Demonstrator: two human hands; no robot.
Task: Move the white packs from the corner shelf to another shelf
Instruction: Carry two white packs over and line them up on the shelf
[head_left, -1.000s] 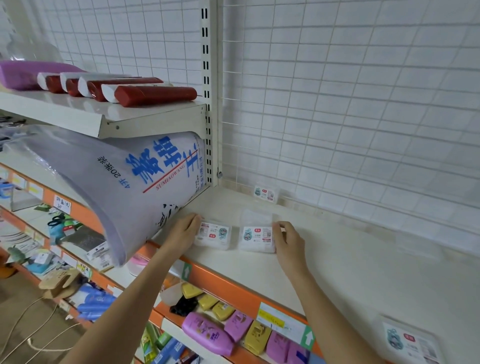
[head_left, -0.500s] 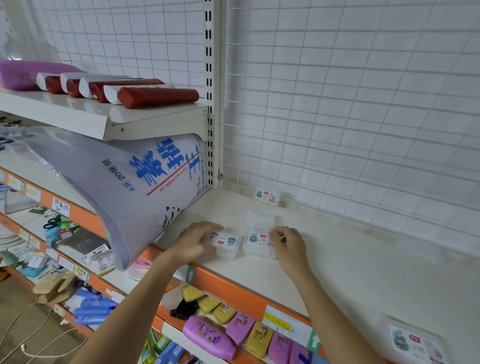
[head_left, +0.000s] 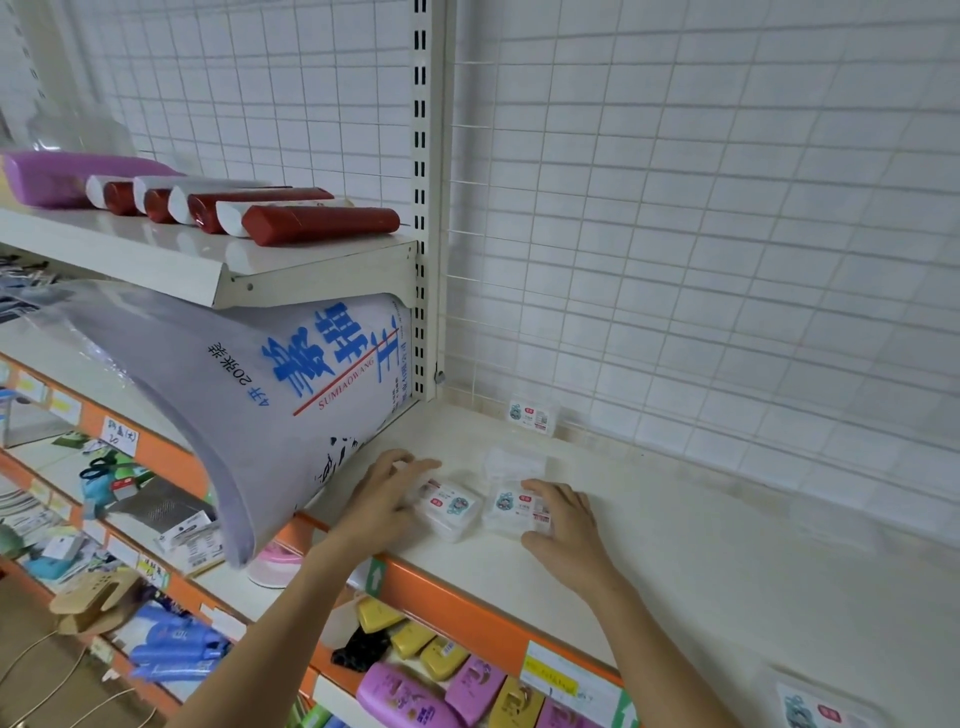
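Holding: one white pack is gripped by the left hand, fingers curled over its far side; a second pack just beside it is held by the right hand, fingers bent over its right edge.
Corner shelf: both packs are rested flat on the cream surface near the orange front edge; a third clear pack is seen just behind them, and a fourth pack is stood against the wire grid wall further back.
Cut off: a fifth pack at the lower right is cropped by the picture border.
Hard to read: the small print on the packs cannot be made out.
Upper shelf: red and white tubes are laid in a row, with a purple bottle at the left end.
Beside the left hand: a big rolled paper bundle with blue letters is leaned under the upper shelf, near the left wrist.
Lower shelf: purple and yellow pouches are laid below the orange edge, partly hidden by the forearms.
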